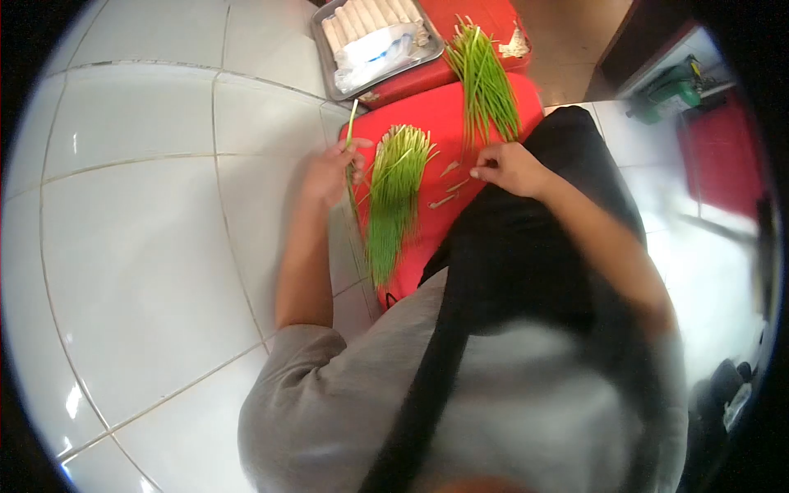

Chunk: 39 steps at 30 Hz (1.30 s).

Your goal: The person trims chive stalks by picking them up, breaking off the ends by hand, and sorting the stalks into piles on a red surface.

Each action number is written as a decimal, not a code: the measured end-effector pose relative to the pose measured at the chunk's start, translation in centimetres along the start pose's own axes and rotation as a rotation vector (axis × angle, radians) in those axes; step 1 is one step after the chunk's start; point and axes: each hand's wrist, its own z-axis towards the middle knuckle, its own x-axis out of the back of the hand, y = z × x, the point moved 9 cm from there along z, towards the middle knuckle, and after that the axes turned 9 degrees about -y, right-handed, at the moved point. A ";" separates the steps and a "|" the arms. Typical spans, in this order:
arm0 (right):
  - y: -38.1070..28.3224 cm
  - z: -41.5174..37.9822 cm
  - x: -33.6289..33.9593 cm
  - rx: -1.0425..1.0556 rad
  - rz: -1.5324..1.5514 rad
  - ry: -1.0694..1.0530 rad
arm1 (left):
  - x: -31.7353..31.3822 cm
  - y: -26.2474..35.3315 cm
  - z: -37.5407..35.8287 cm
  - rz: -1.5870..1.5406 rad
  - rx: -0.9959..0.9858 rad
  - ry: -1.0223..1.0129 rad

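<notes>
My left hand [331,172] is closed round a green chive stalk [351,127], whose pale end sticks up past the fingers. Beside it, a bundle of chives [393,193] lies lengthwise on a red surface [444,111], pale ends away from me. My right hand [511,169] is closed in a pinch above the right side of that surface; whatever is between its fingertips is too small to name. Several pale scraps [445,200] lie just left of those fingertips. A second bundle of chives [485,86] rests beyond my right hand.
At the back, a grey tray [331,79] holds several pale rolled cylinders [366,20] and a plastic bag [374,57]. A white tiled surface [140,214] fills the left side. Black cloth [526,246] covers my lap. A green object [667,99] stands at the far right.
</notes>
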 end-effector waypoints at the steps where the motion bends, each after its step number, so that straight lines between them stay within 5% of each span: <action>1: -0.3 -0.2 0.7 -0.033 0.030 0.015 | -2.6 0.7 0.0 -0.056 -0.011 -0.097; 2: -0.4 -0.4 1.1 -0.068 0.061 0.030 | -5.2 1.3 0.1 -0.113 -0.021 -0.196; 5: -0.9 -0.4 2.4 0.257 0.554 0.278 | -12.0 3.2 0.4 -0.122 -0.129 -0.462; 9: -3.5 -2.7 4.7 0.293 0.988 0.339 | -18.7 3.5 1.4 -0.081 -0.085 -0.710; 13: -1.7 -5.5 7.2 0.219 0.904 0.495 | -20.7 5.6 3.3 0.204 -0.292 -0.449; 16: -0.1 -7.2 8.0 0.080 0.837 0.535 | -21.8 6.6 3.9 0.087 -0.300 -0.397; 22: 0.4 -9.8 8.4 0.179 0.829 0.639 | -24.3 8.0 4.4 0.055 -0.342 -0.360; 39: 1.1 -12.9 9.2 0.031 0.430 0.687 | -24.7 9.3 4.2 0.324 -0.411 -0.216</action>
